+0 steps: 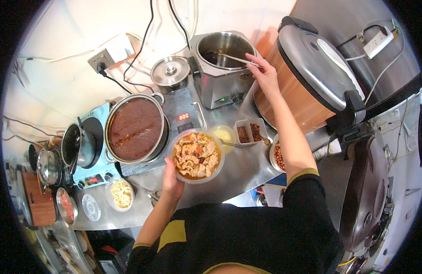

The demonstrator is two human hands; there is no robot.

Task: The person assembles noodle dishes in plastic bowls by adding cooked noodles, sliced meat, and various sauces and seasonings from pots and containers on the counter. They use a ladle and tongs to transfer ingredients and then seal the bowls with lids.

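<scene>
A: Item one, the left hand [171, 179]. What do I log?

B: I see its fingers curled against the near rim of a clear plastic bowl [197, 155], gripping it. The bowl sits over the steel counter [240, 171], full of pale sliced food in orange broth. I cannot tell if it rests there or is lifted.

A: Item two, the right hand [265, 75]?

B: Fingers pinched closed on a thin metal handle [238, 59]. The handle slants down into the square steel warmer pot [222, 50] at the back; its far end is sunk in dark liquid, so I cannot tell what kind of utensil it is.

A: Next outward from the bowl?

B: Just left of it, a wide pot of dark red-brown sauce [134, 129] on an induction plate [186, 109] with a lit red display. Just right, a small yellow cup [224, 134] with a spoon, then a two-part white tray [250, 131] of dark seasonings, then a bowl of peanuts [278, 156] partly hidden by the right forearm.

A: Further out?

B: A loose steel lid [170, 71] behind the induction plate. A large brown rice cooker [311, 75], lid shut, at the right. At the left, a black pot [78, 144] on a light blue burner, and near the counter's front edge a tub of noodles [121, 193].
</scene>
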